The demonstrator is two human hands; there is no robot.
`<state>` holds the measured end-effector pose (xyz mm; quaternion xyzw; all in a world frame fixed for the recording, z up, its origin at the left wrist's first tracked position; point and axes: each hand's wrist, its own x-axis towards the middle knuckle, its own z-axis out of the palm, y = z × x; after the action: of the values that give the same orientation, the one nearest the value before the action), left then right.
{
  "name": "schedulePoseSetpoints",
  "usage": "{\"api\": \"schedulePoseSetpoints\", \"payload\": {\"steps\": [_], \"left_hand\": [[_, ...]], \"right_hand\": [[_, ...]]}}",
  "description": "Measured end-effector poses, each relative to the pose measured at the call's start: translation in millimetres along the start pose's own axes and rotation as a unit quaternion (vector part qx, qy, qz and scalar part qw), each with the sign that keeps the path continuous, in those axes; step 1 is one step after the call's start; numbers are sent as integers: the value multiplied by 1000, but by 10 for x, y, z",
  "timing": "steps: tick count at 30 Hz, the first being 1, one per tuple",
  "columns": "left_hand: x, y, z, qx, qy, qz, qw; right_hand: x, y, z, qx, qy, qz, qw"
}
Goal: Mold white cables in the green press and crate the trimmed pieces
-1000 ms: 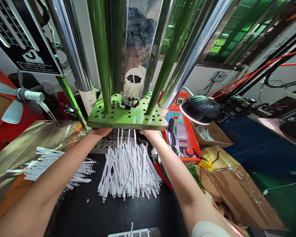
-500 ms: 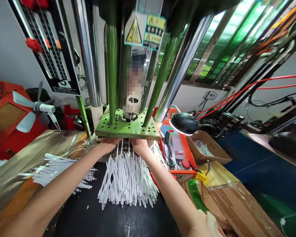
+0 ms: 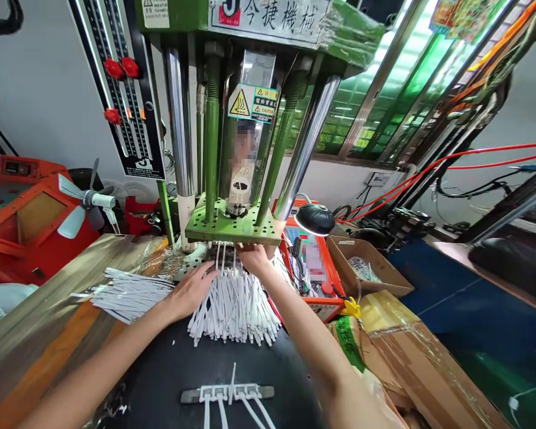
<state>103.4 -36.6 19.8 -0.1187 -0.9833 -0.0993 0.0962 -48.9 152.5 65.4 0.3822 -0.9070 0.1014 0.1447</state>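
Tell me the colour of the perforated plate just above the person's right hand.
Green; the perforated plate shows best in the head view.

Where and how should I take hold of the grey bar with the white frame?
Probably by both ends of the grey bar, coming from left and right: they protrude beyond the white frame. The near side seems awkward, since white cables run from it, and a thin stalk crosses the middle.

Black worktop (image 3: pixel 161 369), pile of white cables (image 3: pixel 234 310), white moulded strip (image 3: pixel 231 392)
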Motion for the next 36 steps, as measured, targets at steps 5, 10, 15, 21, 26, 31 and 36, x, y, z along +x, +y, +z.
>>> {"api": "schedulePoseSetpoints", "payload": {"steps": [5, 10, 15, 21, 26, 31, 36], "left_hand": [[-1411, 73, 18, 118, 104, 121, 980], [-2265, 112, 124, 172, 77, 92, 978], [-2297, 210, 256, 145, 33, -6, 989], [-2283, 238, 241, 157, 26, -11, 987], [-2278, 263, 225, 163, 15, -9, 986], [-2275, 260, 224, 162, 16, -6, 987], [-2274, 241, 230, 148, 11, -9, 989]], "right_hand": [[-1477, 170, -16, 79, 7, -5, 997], [-3140, 104, -27, 91, -27, -20, 995], [-3508, -59, 44, -39, -47, -23, 998], [-3434, -106, 104, -25, -51, 16, 998], [-3435, -147, 69, -6, -66, 36, 997], [-3427, -164, 61, -5, -70, 43, 997], [-3430, -183, 72, -1, -74, 55, 996]]}}
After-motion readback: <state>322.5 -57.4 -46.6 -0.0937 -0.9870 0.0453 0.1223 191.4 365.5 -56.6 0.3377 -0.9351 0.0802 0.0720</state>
